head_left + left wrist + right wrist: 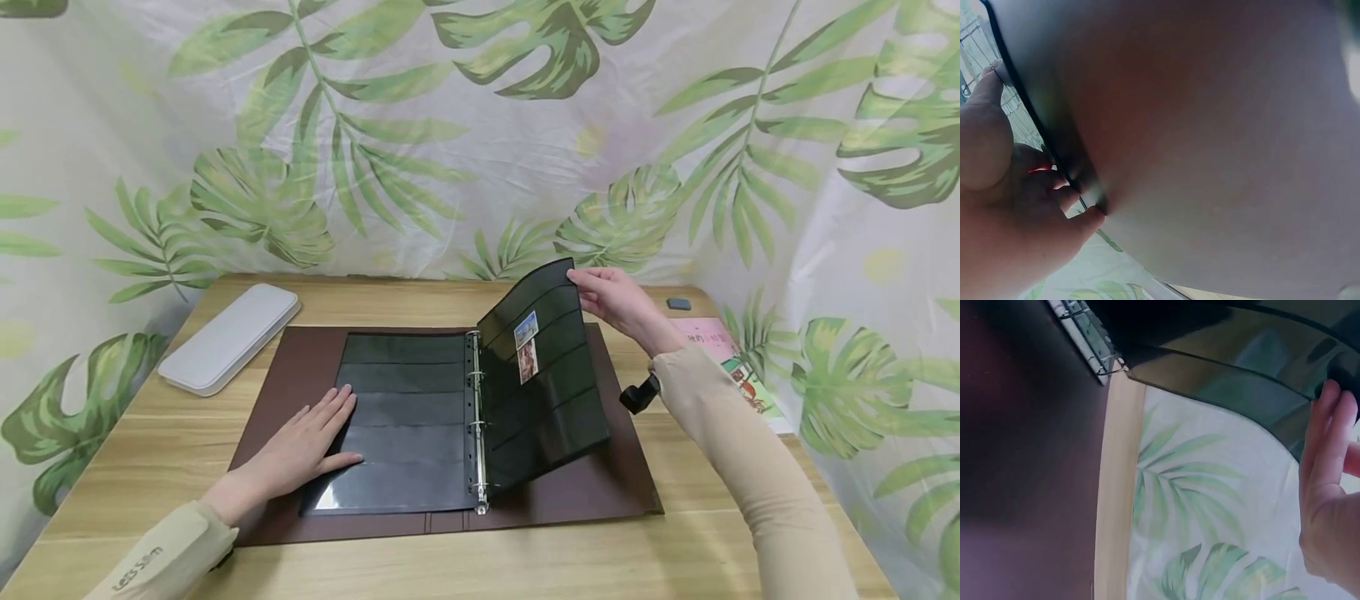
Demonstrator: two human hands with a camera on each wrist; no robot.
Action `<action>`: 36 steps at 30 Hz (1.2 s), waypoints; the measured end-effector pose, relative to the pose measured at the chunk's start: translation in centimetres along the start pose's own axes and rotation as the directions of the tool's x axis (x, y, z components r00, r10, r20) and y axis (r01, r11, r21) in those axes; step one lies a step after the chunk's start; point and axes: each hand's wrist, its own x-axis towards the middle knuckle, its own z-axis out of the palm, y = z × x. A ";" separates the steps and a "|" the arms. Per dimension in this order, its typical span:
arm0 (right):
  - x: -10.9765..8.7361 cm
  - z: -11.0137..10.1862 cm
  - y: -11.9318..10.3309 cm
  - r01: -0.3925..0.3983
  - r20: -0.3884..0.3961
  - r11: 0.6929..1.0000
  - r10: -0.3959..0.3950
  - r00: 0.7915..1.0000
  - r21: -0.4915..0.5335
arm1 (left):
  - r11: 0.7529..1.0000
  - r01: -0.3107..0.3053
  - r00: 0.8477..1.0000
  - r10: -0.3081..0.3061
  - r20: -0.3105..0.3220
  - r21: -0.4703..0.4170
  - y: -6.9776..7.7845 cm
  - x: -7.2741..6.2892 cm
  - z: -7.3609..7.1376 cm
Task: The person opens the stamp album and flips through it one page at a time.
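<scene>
A dark brown ring binder (562, 505) lies spread on the table, with metal rings (478, 425) down its middle. My right hand (618, 304) pinches the outer top corner of a black pocket page (558, 400), which stands raised and bent from the rings. Two small stamps (528, 360) sit in that page's pockets. In the right wrist view my right fingers (1332, 434) are at the page's edge. My left hand (311, 437) rests flat, fingers spread, on the left cover and the edge of another black page (408, 442). The left wrist view is mostly blurred.
A white case (231, 337) lies at the table's back left. Toward the back right are a small grey eraser-like block (678, 304) and a pink and green booklet (738, 367), partly behind my right sleeve. A leaf-print cloth (420, 167) hangs behind the wooden table (375, 571).
</scene>
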 end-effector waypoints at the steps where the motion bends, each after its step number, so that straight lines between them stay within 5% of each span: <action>1: 0.1 0.1 -0.1 0.002 -0.003 1.000 -0.002 1.000 0.021 | 1.000 -0.003 1.000 0.003 -0.002 0.003 -0.1 0.0 0.0; 13: 0.9 2.9 -0.2 0.014 -0.003 0.965 -0.014 1.000 0.261 | 1.000 -0.008 1.000 0.008 -0.008 0.006 0.0 -0.2 0.0; 25: 1.7 5.5 -0.6 0.014 0.018 0.940 -0.021 1.000 0.341 | 1.000 -0.021 1.000 0.020 -0.014 -0.006 -0.2 0.0 -0.2; 31: 2.3 6.7 -0.2 0.006 0.071 0.945 -0.031 0.997 0.326 | 0.998 -0.032 0.999 0.032 -0.001 -0.052 -0.2 0.6 -1.4; 36: 2.5 7.3 -0.1 -0.017 0.088 0.948 -0.011 0.996 0.318 | 0.975 0.004 1.000 0.002 0.028 -0.220 0.7 2.3 -4.0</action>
